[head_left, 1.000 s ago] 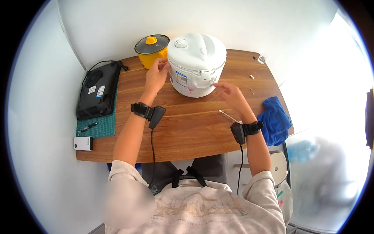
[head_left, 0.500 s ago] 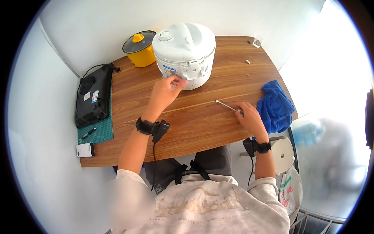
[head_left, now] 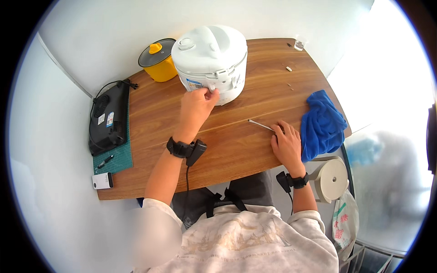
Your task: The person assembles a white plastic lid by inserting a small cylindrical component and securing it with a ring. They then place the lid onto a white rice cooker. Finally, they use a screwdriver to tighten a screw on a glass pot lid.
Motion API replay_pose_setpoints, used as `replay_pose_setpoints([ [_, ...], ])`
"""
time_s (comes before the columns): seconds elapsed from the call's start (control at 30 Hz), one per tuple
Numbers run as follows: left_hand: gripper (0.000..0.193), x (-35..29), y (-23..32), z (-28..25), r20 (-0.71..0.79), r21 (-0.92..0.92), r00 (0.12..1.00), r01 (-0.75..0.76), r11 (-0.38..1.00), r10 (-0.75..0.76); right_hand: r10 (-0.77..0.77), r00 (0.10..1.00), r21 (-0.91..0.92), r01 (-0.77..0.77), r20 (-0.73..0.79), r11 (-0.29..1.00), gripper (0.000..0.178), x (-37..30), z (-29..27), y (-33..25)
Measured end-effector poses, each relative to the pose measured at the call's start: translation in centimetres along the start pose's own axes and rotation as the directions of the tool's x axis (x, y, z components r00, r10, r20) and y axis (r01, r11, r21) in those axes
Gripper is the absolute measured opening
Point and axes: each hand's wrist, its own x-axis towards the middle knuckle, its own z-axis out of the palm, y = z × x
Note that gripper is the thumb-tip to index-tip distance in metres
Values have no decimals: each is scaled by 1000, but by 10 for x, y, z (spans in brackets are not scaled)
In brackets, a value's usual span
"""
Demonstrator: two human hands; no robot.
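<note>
A white rice cooker [head_left: 210, 50] with a closed lid stands at the back middle of the table. My left hand [head_left: 198, 103] is at its lower front, thumb and fingers pinched on a white piece [head_left: 212, 86] that juts from the front. Their tips partly hide that piece. On the tabletop lies a screwdriver [head_left: 260, 124], its thin metal shaft pointing left and away from me. My right hand [head_left: 287, 144] rests palm down over the handle end, which it covers, with the fingers stretched and apart.
Left of the cooker stands a yellow pot [head_left: 160, 70] with a glass lid. A black appliance [head_left: 109, 120] with a cord lies on a green mat [head_left: 119, 159] beside a pen and a white power bank [head_left: 103, 180]. A blue cloth [head_left: 321, 127] and a small glass [head_left: 299, 44] are at the right.
My right hand has shifted slightly left, flattening over the screwdriver's handle, which showed before. My left hand stays at the cooker's front, its grip a little changed. The view has tilted slightly.
</note>
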Motion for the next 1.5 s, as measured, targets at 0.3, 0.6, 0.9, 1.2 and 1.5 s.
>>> replay_pose_setpoints([
  [0.3, 43, 38, -12, 21, 9, 77, 1000, 3, 997, -4, 15, 1000, -83, -16, -9, 996, 34, -3, 6, -5],
  [0.6, 43, 94, -25, 54, -12, 23, 1000, -26, 999, 26, 6, 1000, -111, -8, -22, 994, 34, -4, 3, -13],
  [0.9, 45, 133, -27, 79, 5, 64, 1000, -15, 998, 14, 35, 998, -62, -38, -46, 997, 31, -3, 5, -11],
  [1.2, 43, 146, -33, 74, 189, 78, 982, 0, 997, -15, 42, 999, -57, -44, -31, 997, 31, 0, 2, -15],
  [1.5, 21, 183, -128, -67, -50, 423, 995, -56, 905, 85, 64, 997, -36, -66, -34, 997, 31, 2, 1, -16],
])
